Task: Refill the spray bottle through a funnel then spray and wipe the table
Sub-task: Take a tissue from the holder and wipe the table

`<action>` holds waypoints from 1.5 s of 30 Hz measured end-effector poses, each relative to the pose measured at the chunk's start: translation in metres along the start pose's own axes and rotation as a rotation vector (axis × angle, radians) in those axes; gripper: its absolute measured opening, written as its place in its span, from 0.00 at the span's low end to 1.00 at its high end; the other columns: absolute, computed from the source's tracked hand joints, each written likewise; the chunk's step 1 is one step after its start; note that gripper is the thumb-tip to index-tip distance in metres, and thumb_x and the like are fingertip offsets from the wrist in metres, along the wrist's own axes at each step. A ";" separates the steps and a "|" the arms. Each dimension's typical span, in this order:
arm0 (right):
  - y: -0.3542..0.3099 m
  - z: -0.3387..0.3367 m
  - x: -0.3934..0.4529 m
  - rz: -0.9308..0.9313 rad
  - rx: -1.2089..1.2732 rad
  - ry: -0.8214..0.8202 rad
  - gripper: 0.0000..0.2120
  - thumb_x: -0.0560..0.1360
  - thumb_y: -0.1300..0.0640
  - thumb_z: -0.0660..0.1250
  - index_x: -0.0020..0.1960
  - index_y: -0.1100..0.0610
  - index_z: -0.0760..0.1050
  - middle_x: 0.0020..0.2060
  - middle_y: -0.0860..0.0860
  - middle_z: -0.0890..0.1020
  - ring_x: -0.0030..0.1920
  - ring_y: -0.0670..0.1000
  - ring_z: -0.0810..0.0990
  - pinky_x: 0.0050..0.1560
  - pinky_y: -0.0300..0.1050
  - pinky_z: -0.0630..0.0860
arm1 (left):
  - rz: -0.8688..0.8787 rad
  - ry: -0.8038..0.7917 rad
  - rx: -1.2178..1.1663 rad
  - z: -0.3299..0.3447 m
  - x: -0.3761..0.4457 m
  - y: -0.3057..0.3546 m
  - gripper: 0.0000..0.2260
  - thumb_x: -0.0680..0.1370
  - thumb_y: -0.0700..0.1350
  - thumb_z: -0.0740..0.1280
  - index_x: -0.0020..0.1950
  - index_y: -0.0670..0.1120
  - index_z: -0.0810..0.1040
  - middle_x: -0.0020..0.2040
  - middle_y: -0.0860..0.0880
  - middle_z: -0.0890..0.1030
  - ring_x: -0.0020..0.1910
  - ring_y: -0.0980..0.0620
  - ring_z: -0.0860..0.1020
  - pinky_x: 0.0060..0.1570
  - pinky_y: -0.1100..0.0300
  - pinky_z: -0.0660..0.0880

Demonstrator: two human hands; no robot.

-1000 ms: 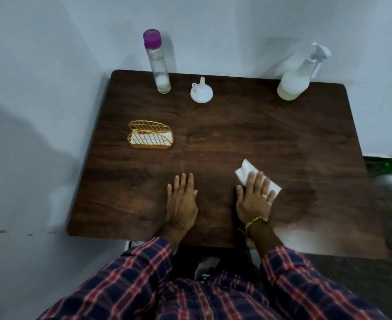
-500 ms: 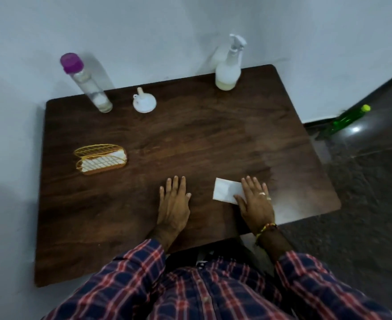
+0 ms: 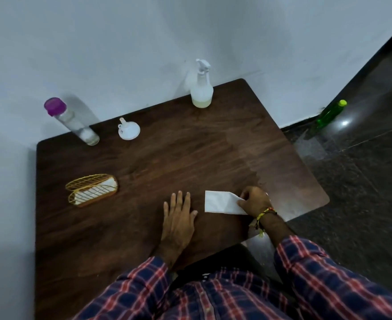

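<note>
Here my left hand [image 3: 178, 224] lies flat on the bench [image 3: 167, 158] near its front edge, fingers straight. My right hand [image 3: 255, 200] curls its fingers round the right end of the white tissue [image 3: 220, 202] lying just beside it. The spray bottle [image 3: 201, 87] stands at the back edge, the funnel [image 3: 129, 130] and a purple-capped bottle [image 3: 72, 122] toward the back-left corner.

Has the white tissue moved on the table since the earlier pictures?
Yes. The white tissue now lies closer to the resting left hand; the right hand grips its right end. Before, it lay under the right hand's fingers.
</note>
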State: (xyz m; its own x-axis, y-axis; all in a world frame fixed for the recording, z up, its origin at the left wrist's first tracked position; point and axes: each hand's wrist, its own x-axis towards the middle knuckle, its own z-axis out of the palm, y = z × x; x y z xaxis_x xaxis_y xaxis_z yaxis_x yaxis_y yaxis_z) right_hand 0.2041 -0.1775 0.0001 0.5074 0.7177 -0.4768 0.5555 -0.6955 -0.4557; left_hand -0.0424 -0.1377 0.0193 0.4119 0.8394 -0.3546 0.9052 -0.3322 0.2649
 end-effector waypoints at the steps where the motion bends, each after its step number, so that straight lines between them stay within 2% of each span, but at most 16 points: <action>1: -0.002 0.001 -0.002 -0.003 0.054 0.028 0.08 0.66 0.58 0.71 0.33 0.51 0.73 0.37 0.50 0.81 0.45 0.55 0.80 0.46 0.43 0.74 | -0.003 0.007 -0.001 -0.001 -0.002 -0.001 0.26 0.84 0.54 0.50 0.80 0.48 0.48 0.80 0.45 0.49 0.79 0.47 0.45 0.77 0.47 0.41; 3: -0.005 0.003 -0.007 -0.019 0.190 0.097 0.09 0.67 0.63 0.72 0.38 0.52 0.73 0.36 0.50 0.79 0.41 0.54 0.78 0.43 0.42 0.72 | 0.002 0.013 -0.016 -0.001 -0.005 0.000 0.26 0.84 0.54 0.50 0.80 0.48 0.48 0.80 0.45 0.49 0.79 0.47 0.44 0.76 0.47 0.41; 6: -0.009 0.005 -0.020 -0.027 0.353 0.180 0.11 0.67 0.65 0.74 0.46 0.55 0.78 0.38 0.52 0.81 0.42 0.54 0.80 0.45 0.46 0.77 | 0.017 0.024 -0.050 -0.002 -0.009 -0.001 0.26 0.84 0.53 0.51 0.80 0.48 0.48 0.80 0.45 0.49 0.79 0.47 0.45 0.76 0.49 0.41; 8: -0.011 0.004 -0.029 -0.014 0.425 0.208 0.08 0.68 0.65 0.74 0.45 0.56 0.81 0.39 0.54 0.84 0.41 0.54 0.82 0.45 0.47 0.79 | 0.035 0.016 -0.066 0.000 -0.011 0.000 0.25 0.84 0.52 0.51 0.80 0.48 0.49 0.80 0.46 0.50 0.79 0.48 0.45 0.77 0.50 0.42; 11: -0.014 -0.006 -0.047 -0.020 0.524 0.286 0.06 0.69 0.65 0.74 0.40 0.55 0.82 0.36 0.53 0.84 0.37 0.50 0.80 0.41 0.43 0.76 | 0.080 -0.022 -0.121 0.005 -0.011 0.007 0.24 0.84 0.51 0.51 0.79 0.47 0.52 0.80 0.47 0.52 0.79 0.48 0.46 0.77 0.50 0.43; 17: -0.004 -0.044 -0.073 -0.067 0.554 0.366 0.03 0.73 0.64 0.71 0.44 0.57 0.80 0.35 0.49 0.82 0.38 0.51 0.82 0.37 0.45 0.81 | 0.148 -0.031 -0.198 0.007 0.010 0.051 0.24 0.84 0.51 0.53 0.79 0.47 0.54 0.80 0.46 0.54 0.79 0.47 0.48 0.77 0.50 0.44; 18: 0.001 -0.050 -0.074 -0.066 0.540 0.388 0.02 0.74 0.64 0.71 0.45 0.58 0.80 0.36 0.49 0.82 0.38 0.52 0.82 0.37 0.43 0.81 | 0.157 -0.031 -0.204 0.007 0.015 0.059 0.24 0.84 0.51 0.53 0.79 0.47 0.55 0.80 0.46 0.54 0.79 0.47 0.48 0.76 0.50 0.44; 20: 0.017 -0.066 -0.072 -0.073 0.478 0.465 0.03 0.73 0.66 0.70 0.45 0.60 0.79 0.37 0.51 0.82 0.38 0.51 0.80 0.36 0.33 0.76 | 0.171 -0.032 -0.198 0.007 0.026 0.077 0.24 0.84 0.51 0.53 0.79 0.47 0.55 0.80 0.46 0.54 0.79 0.47 0.48 0.76 0.50 0.44; 21: 0.027 -0.075 -0.071 -0.074 0.444 0.500 0.03 0.73 0.67 0.71 0.46 0.61 0.79 0.37 0.52 0.81 0.38 0.51 0.80 0.36 0.32 0.74 | 0.178 -0.034 -0.188 0.007 0.031 0.087 0.24 0.84 0.51 0.53 0.79 0.47 0.55 0.80 0.46 0.54 0.79 0.47 0.48 0.76 0.50 0.45; 24: 0.059 -0.101 -0.069 -0.044 0.382 0.557 0.05 0.72 0.67 0.72 0.47 0.61 0.80 0.36 0.50 0.81 0.39 0.52 0.81 0.41 0.40 0.76 | 0.199 -0.073 -0.154 0.014 0.043 0.119 0.24 0.84 0.51 0.52 0.79 0.47 0.55 0.80 0.47 0.53 0.79 0.48 0.48 0.77 0.50 0.45; 28: 0.095 -0.133 -0.053 -0.036 0.444 0.582 0.08 0.71 0.66 0.73 0.48 0.57 0.81 0.40 0.51 0.85 0.40 0.50 0.84 0.45 0.45 0.82 | 0.267 -0.124 -0.083 0.026 0.071 0.178 0.24 0.84 0.51 0.53 0.79 0.47 0.55 0.80 0.47 0.53 0.79 0.48 0.48 0.77 0.49 0.46; 33: 0.124 -0.179 -0.011 -0.055 0.589 0.693 0.08 0.71 0.67 0.70 0.46 0.55 0.81 0.37 0.46 0.83 0.36 0.38 0.81 0.39 0.35 0.80 | 0.379 -0.104 -0.056 0.040 0.128 0.267 0.24 0.83 0.51 0.54 0.79 0.46 0.56 0.80 0.46 0.54 0.79 0.47 0.49 0.76 0.49 0.46; 38: 0.169 -0.204 0.055 0.012 0.643 0.671 0.11 0.71 0.66 0.68 0.46 0.51 0.82 0.37 0.45 0.84 0.37 0.47 0.84 0.34 0.52 0.83 | 0.443 -0.094 0.002 0.050 0.202 0.328 0.24 0.84 0.51 0.53 0.79 0.46 0.55 0.80 0.46 0.54 0.79 0.47 0.49 0.76 0.50 0.44; 42: 0.188 -0.203 0.121 0.055 0.641 0.615 0.10 0.71 0.65 0.68 0.46 0.52 0.83 0.38 0.48 0.84 0.38 0.50 0.84 0.37 0.55 0.83 | 0.469 0.002 0.116 0.057 0.260 0.335 0.23 0.83 0.52 0.54 0.77 0.44 0.60 0.77 0.45 0.63 0.78 0.47 0.55 0.76 0.47 0.45; 44: 0.192 -0.197 0.156 0.125 0.665 0.586 0.08 0.72 0.66 0.71 0.44 0.54 0.83 0.37 0.51 0.85 0.38 0.51 0.84 0.39 0.55 0.83 | 0.495 0.089 0.100 0.059 0.280 0.334 0.21 0.81 0.52 0.57 0.69 0.42 0.72 0.66 0.43 0.76 0.71 0.44 0.68 0.75 0.46 0.51; 45: 0.195 -0.191 0.174 0.160 0.685 0.563 0.08 0.71 0.65 0.71 0.42 0.52 0.83 0.36 0.51 0.84 0.37 0.52 0.84 0.39 0.56 0.83 | 0.523 0.145 0.081 0.060 0.285 0.334 0.19 0.80 0.52 0.60 0.63 0.42 0.78 0.58 0.42 0.81 0.64 0.43 0.74 0.74 0.46 0.55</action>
State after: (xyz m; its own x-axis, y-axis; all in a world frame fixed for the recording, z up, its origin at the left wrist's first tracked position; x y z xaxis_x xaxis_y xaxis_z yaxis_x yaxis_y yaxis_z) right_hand 0.5266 -0.1820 -0.0277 0.8928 0.3951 -0.2165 0.0273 -0.5271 -0.8494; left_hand 0.3836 -0.0353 -0.0477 0.7958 0.6021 -0.0648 0.5908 -0.7485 0.3010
